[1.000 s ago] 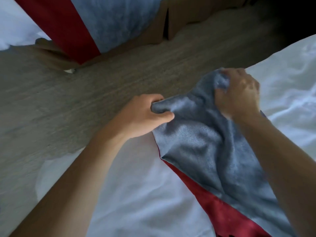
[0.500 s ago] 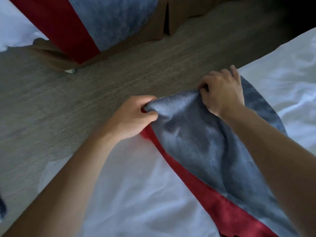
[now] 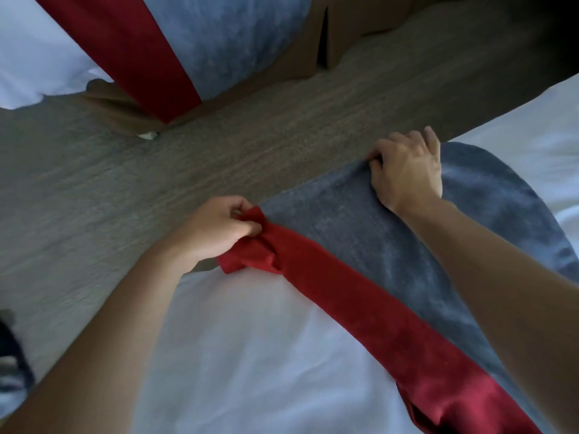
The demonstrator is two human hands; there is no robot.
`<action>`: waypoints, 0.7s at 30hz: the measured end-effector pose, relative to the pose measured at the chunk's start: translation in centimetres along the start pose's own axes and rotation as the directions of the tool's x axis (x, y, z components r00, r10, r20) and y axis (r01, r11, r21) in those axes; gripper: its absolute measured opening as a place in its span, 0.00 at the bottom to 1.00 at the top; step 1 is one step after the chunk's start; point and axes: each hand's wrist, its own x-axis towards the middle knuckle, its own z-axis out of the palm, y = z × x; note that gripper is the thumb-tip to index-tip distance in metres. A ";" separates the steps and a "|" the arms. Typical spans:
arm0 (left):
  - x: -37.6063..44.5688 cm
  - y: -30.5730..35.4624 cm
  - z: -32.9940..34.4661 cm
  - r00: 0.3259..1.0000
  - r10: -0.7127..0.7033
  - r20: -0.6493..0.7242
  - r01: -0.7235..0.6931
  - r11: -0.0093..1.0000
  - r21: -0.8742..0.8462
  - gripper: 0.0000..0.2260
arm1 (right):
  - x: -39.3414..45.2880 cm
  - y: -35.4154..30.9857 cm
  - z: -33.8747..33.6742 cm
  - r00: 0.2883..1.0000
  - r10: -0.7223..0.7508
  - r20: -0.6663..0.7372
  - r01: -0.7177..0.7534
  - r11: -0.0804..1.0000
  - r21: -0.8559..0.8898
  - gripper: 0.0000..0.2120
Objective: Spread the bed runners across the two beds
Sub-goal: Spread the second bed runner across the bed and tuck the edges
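Head view: left hand (image 3: pixel 216 228) and right hand (image 3: pixel 405 170) grip bed runner (image 3: pixel 360 242)

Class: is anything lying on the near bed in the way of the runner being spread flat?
Nothing visible does. The left hand pinches the bed runner at its bunched red band, the right hand grips its blue edge, and the white sheet beside it looks bare.
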 end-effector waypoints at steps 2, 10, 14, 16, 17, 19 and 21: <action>0.9 -0.3 -0.4 0.986 0.038 -0.161 -0.018 0.992 0.123 0.03 | 0.9 -0.5 0.2 0.999 0.008 -0.033 -0.008 1.000 0.003 0.10; 3.2 0.1 0.2 0.977 0.055 -0.206 0.034 0.914 0.404 0.08 | 0.4 -1.8 0.6 0.998 -0.055 0.001 0.055 0.998 0.031 0.17; 2.7 3.1 3.7 0.946 0.201 -0.256 -0.083 0.909 0.408 0.14 | -2.8 0.8 -0.7 0.995 0.018 -0.103 -0.007 0.994 0.110 0.16; 2.0 5.7 6.0 0.925 0.286 -0.248 -0.157 0.886 0.437 0.14 | -5.2 3.0 -1.6 0.985 0.084 -0.151 -0.063 0.988 0.137 0.14; 1.4 7.3 7.4 0.912 0.331 -0.240 -0.200 0.873 0.444 0.14 | -6.7 4.4 -2.0 0.979 0.121 -0.164 -0.098 0.985 0.141 0.13; 0.0 10.6 10.7 0.880 0.431 -0.199 -0.317 0.845 0.430 0.13 | -10.2 7.5 -2.9 0.963 0.202 -0.177 -0.175 0.972 0.158 0.13; -1.8 13.9 14.8 0.828 0.547 -0.123 -0.458 0.786 0.414 0.12 | -14.5 10.9 -3.7 0.941 0.292 -0.173 -0.261 0.948 0.181 0.14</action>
